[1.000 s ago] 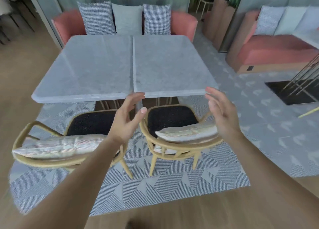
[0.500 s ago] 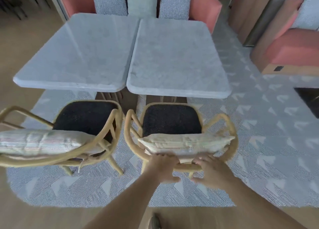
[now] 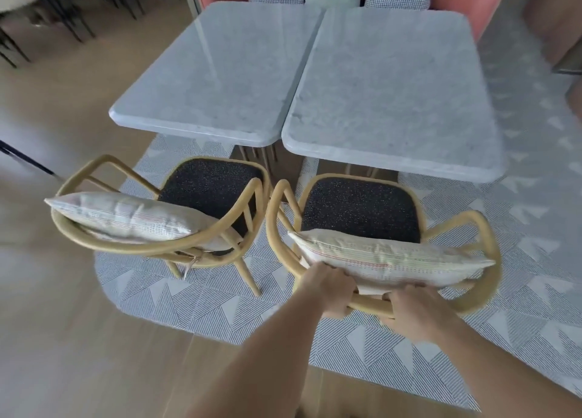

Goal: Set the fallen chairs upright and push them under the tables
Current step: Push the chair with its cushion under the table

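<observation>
Both hands — left hand (image 3: 329, 290), right hand (image 3: 415, 310) — grip right chair (image 3: 472, 298) backrest.

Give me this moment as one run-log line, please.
hands: left, right gripping right chair backrest | chairs: upright | right chair: not yet under table

Bright, even daylight; soft glare on marble tabletop (image 3: 217, 71) (edges blurred, bowed).

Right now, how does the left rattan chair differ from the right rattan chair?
The right rattan chair faces its marble table squarely; the left rattan chair is turned at an angle. The left hand and right hand grip the right chair's back rail; nothing touches the left chair. Neither seat is under a table yet. Both stand upright, with dark seats and a striped cushion against the back.
</observation>
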Action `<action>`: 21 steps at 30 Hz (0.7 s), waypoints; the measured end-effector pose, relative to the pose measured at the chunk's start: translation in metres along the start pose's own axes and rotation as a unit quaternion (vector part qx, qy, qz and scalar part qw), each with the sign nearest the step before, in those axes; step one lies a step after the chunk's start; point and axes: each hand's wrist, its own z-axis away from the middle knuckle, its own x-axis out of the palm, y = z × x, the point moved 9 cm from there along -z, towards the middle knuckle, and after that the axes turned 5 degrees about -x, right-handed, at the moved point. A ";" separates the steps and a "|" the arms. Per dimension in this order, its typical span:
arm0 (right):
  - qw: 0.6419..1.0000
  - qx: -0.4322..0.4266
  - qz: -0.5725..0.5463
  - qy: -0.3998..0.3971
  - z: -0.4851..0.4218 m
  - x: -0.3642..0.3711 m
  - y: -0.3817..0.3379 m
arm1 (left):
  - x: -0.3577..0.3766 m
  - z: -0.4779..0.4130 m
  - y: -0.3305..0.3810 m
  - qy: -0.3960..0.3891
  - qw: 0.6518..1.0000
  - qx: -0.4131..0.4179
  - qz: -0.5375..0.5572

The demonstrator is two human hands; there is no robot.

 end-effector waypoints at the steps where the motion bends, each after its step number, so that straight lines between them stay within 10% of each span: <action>1: 1.000 0.003 -0.002 0.009 0.000 -0.001 0.000 | 0.003 0.000 0.001 0.000 1.000 -0.002 0.000; 21: 1.000 -0.001 -0.011 0.026 -0.015 -0.013 -0.024 | 0.005 0.009 -0.027 -0.004 1.000 0.002 -0.021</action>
